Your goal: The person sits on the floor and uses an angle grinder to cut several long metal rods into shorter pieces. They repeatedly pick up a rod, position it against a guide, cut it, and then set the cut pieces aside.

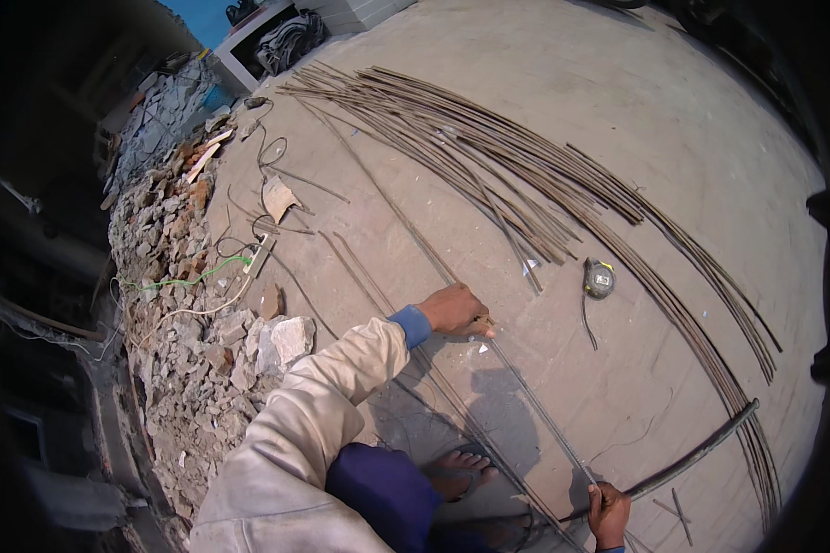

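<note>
My left hand (454,311) is closed on a long thin steel rod (535,401) lying diagonally across the concrete. My right hand (609,514) grips the same rod nearer the bottom edge, beside a thicker dark bar (710,438) that crosses under it. Two more thin rods (360,263) run parallel on the left, passing beneath my left forearm. A yellow-and-black tape measure (599,275) lies to the right of my left hand, with a short bent rod (588,327) below it. My sandalled foot (461,475) is between the rods.
Long bundles of rods (461,138) curve across the back and right. Broken rubble (180,387) borders the left side, with a white power strip (258,258), loose cords and a broken slab (281,198) near it. A low wall opening (277,37) holds dark material at the back.
</note>
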Demonstrator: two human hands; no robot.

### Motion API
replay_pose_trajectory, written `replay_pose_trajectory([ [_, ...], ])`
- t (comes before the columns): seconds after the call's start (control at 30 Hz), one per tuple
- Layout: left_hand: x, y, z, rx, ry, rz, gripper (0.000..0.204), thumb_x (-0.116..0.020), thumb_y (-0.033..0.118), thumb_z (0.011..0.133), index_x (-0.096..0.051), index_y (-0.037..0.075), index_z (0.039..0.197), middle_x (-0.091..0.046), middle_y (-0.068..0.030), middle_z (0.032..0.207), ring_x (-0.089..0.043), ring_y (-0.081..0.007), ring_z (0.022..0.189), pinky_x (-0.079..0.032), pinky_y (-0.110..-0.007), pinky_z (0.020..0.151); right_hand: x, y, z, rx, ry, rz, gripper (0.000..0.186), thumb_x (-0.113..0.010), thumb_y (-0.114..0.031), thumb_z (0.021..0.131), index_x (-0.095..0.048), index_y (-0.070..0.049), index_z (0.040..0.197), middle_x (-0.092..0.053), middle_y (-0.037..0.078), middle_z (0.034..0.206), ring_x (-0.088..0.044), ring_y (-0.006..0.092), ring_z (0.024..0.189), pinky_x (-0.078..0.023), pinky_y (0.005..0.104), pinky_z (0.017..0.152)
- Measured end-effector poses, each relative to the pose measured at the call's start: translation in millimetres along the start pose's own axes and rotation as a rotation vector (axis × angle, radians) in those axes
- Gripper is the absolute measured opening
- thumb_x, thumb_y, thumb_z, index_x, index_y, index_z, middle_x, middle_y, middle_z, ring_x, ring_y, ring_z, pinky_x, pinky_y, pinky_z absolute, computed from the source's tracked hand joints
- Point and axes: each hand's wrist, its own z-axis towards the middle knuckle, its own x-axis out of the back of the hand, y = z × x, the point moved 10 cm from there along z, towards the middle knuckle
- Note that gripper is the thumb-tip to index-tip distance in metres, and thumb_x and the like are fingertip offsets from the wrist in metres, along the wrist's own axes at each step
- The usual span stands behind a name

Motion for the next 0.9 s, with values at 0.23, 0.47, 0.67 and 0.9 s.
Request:
replay_pose_trajectory([
  [0.23,56,30,-36,-0.081,0.297,-0.003,0.06,-0.073,0.066,0.094,-0.074,0.008,0.079,-0.07,-0.0108,0.072,-0.069,-0.0358,0.077,-0.055,-0.048,0.089,-19,15,-24,-0.103,-0.125,0.104,0.022,-0.065,-0.018,0.107,-0.069,0.002,0.099,-0.063,0.019,0.083,-0.056,0.0321,0.073,-0.049,0.0401,0.069],
  [0.47,54,-28,-80,0.082,0.454,0.117,0.055,-0.075,0.06,0.096,-0.072,0.007,0.11,-0.07,-0.0129,0.11,-0.066,-0.0342,0.106,-0.051,-0.049,0.104,-74,-39,28,-0.052,-0.056,0.151,0.026,-0.073,-0.02,0.102,-0.071,0.0,0.086,-0.061,0.022,0.07,-0.059,0.0377,0.059,-0.049,0.0427,0.06],
  [0.67,-83,28,-116,-0.059,0.032,-0.106,0.051,-0.072,0.049,0.101,-0.066,0.006,0.128,-0.063,-0.0151,0.131,-0.061,-0.0353,0.124,-0.047,-0.05,0.112,-94,-40,44,-0.045,-0.055,-0.011,0.021,-0.072,-0.02,0.102,-0.076,0.001,0.101,-0.069,0.021,0.085,-0.065,0.043,0.076,-0.054,0.0471,0.073],
  [0.9,-98,22,-123,0.001,0.036,0.073,0.044,-0.078,0.038,0.097,-0.069,0.007,0.126,-0.063,-0.0128,0.13,-0.059,-0.0335,0.127,-0.045,-0.047,0.113,-102,-67,23,0.185,0.025,-0.221,0.028,-0.073,-0.023,0.1,-0.072,-0.002,0.119,-0.069,0.021,0.116,-0.064,0.0413,0.107,-0.052,0.0485,0.095],
])
